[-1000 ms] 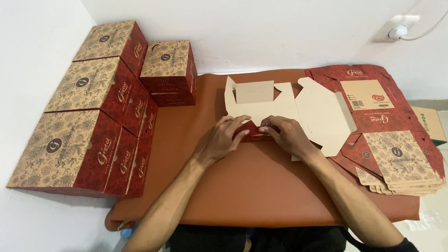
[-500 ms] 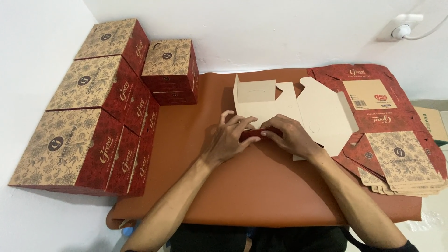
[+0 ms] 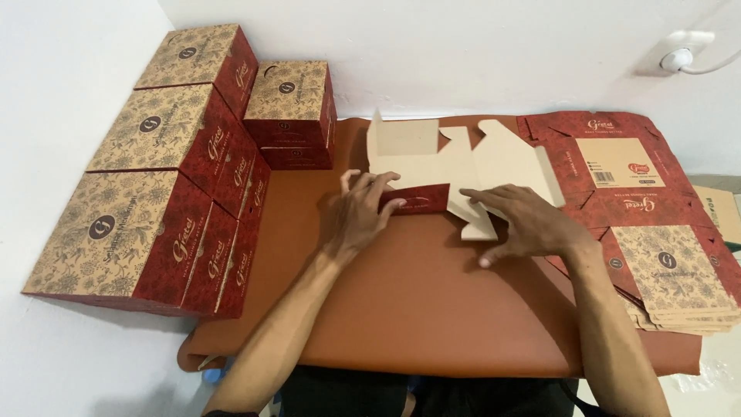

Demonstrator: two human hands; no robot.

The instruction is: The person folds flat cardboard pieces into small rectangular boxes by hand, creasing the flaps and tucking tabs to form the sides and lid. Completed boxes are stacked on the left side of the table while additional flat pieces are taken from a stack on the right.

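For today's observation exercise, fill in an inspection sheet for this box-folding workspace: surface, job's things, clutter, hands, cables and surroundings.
Surface: brown mat on a low table, its middle bare.
Job's things: flat cardboard box blank, plain side up, one red flap folded over; stack of unfolded blanks at the right edge.
Clutter: nothing seen on the mat; finished boxes stacked along the left, more at the back.
Hands: left hand presses on the red flap; right hand lies flat on the blank's lower edge.
Cables: white cable runs from a wall socket, top right.
Surroundings: white walls; no other people.
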